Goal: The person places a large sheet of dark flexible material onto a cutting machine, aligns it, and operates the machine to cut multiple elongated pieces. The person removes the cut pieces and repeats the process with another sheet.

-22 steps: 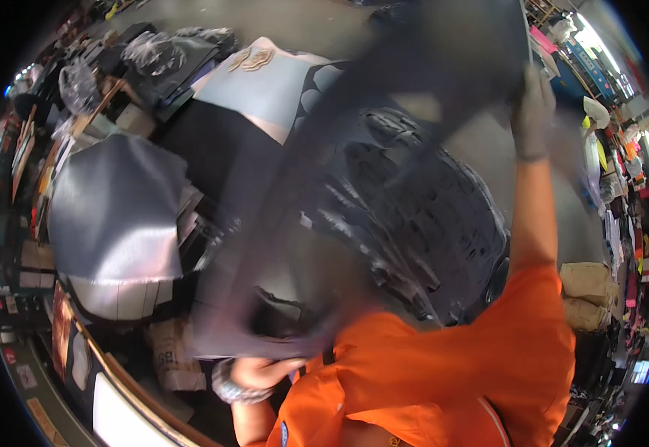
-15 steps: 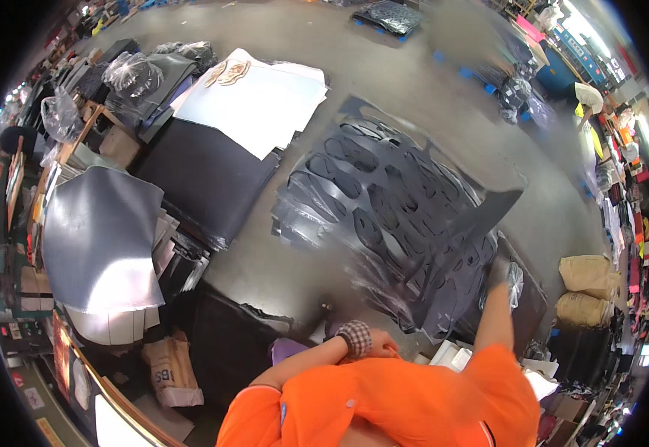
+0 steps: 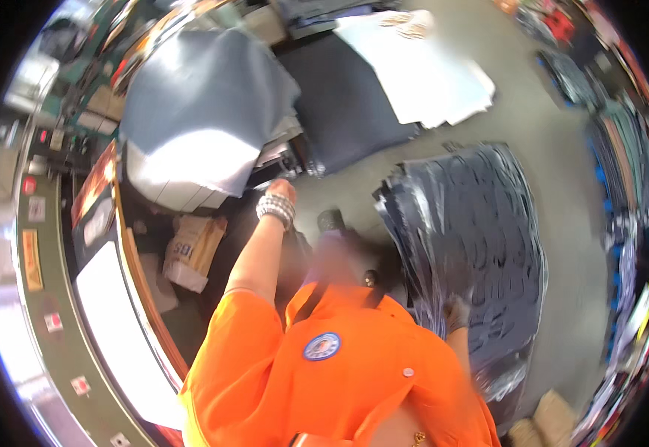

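My left hand point(image 3: 283, 189), with a checkered band at the wrist, reaches forward beside the edge of a stack of dark and pale sheets point(image 3: 274, 149). Its fingers are foreshortened, and whether they grip anything cannot be made out. On the right, a tall pile of black sheets with cut-out shapes point(image 3: 488, 238) lies with its layered edges towards me. My right hand point(image 3: 456, 313), which looks grey and gloved, is at the near left part of this pile. Motion blurs its fingers.
A large grey sheet point(image 3: 198, 97) drapes over the left stack. Beyond it lie a black sheet stack point(image 3: 347, 104) and white sheets point(image 3: 421, 71). A paper sack point(image 3: 194, 249) stands at lower left, beside a wooden-edged board point(image 3: 146, 298). Stacked materials point(image 3: 615, 156) line the right side.
The view has swung left. My left arm has stretched forward from my body. My right hand has come back nearer me, and the raised black cut-out sheet now lies flat on the pile.
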`<state>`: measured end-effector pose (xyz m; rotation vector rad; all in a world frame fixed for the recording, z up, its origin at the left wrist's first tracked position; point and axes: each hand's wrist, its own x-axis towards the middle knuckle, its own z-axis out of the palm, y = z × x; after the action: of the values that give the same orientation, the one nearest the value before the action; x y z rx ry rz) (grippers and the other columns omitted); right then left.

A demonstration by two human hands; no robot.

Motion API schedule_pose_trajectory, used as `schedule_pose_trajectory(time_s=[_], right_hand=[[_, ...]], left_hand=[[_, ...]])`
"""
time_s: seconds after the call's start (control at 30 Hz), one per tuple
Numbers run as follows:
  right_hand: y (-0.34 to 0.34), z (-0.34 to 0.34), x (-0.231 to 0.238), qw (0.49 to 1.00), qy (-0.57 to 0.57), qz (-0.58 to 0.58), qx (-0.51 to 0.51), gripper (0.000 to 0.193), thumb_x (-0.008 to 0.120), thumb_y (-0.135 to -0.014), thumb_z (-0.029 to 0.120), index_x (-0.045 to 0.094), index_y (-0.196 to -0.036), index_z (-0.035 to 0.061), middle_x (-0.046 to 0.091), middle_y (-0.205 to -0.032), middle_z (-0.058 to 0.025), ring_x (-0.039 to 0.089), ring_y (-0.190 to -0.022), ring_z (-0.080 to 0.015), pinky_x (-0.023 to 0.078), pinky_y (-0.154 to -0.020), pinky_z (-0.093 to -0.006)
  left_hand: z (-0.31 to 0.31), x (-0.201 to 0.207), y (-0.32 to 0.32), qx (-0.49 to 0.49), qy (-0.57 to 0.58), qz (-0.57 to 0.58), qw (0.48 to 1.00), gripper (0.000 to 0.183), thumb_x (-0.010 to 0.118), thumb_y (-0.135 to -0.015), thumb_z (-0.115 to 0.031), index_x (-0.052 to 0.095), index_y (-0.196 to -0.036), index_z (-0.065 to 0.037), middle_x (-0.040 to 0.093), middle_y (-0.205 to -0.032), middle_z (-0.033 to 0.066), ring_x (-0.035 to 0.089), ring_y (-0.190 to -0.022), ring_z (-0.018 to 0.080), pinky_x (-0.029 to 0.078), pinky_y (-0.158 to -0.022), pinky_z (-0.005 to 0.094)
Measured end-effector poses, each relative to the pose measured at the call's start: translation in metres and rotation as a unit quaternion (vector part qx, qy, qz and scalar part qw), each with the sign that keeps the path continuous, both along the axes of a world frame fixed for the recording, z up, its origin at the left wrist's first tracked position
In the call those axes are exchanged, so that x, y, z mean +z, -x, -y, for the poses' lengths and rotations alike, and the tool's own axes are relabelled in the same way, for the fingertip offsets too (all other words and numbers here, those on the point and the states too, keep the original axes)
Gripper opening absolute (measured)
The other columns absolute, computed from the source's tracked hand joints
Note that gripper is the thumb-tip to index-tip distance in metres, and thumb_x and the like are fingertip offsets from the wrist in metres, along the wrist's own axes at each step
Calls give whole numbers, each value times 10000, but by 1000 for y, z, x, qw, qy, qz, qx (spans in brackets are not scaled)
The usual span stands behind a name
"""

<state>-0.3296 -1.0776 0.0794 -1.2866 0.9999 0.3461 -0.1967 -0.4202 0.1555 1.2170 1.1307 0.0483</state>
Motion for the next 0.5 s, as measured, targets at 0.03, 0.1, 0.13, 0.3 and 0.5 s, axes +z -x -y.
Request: schedule_pose_trajectory(time_s=[0.03, 0.1, 0.13, 0.3, 0.5], right_hand=[[-50, -20, 19, 998, 14, 55, 13, 209, 615, -937, 207, 593, -785, 66, 519, -672, -12, 504, -582, -143, 378, -525, -322], [-137, -70, 64, 991, 37, 115, 66, 179, 607, -950, 176, 611, -838, 38, 505, -698, 3, 489, -607, -126, 368, -538, -300], [-175, -97, 88, 985, 37, 118, 117, 158, 602, -955, 163, 620, -873, 28, 510, -714, 4, 492, -621, -121, 373, -544, -295], [-300, -292, 139, 976, 45, 118, 179, 183, 576, -977, 140, 638, -1106, 26, 638, -810, -55, 594, -677, -123, 473, -583, -267], [-308, -532, 141, 819, -97, 101, 557, 325, 659, -976, 213, 623, -1235, 20, 705, -946, -88, 656, -770, -150, 557, -684, -283]], left_hand=[[-23, 14, -3, 93, -4, 37, 995, 403, 599, -942, -309, 564, -1281, -93, 689, -1011, 87, 630, -891, 273, 506, -854, 416], [-71, 42, -13, 22, -124, -252, 959, 585, 616, -948, -457, 503, -1423, -133, 659, -1245, 122, 627, -1091, 323, 484, -947, 450], [-77, 44, -16, 98, -103, -212, 967, 643, 552, -950, -516, 503, -1426, -87, 586, -1362, 158, 593, -1177, 344, 448, -999, 452], [-127, 2, -4, 434, 128, 88, 888, 623, 576, -890, -566, 518, -1295, -97, 560, -1371, 153, 572, -1175, 314, 465, -954, 463], [-136, -21, 76, 288, 114, -45, 950, 866, 676, -823, -708, 546, -1375, -54, 660, -1250, 109, 654, -1060, 279, 510, -924, 436]])
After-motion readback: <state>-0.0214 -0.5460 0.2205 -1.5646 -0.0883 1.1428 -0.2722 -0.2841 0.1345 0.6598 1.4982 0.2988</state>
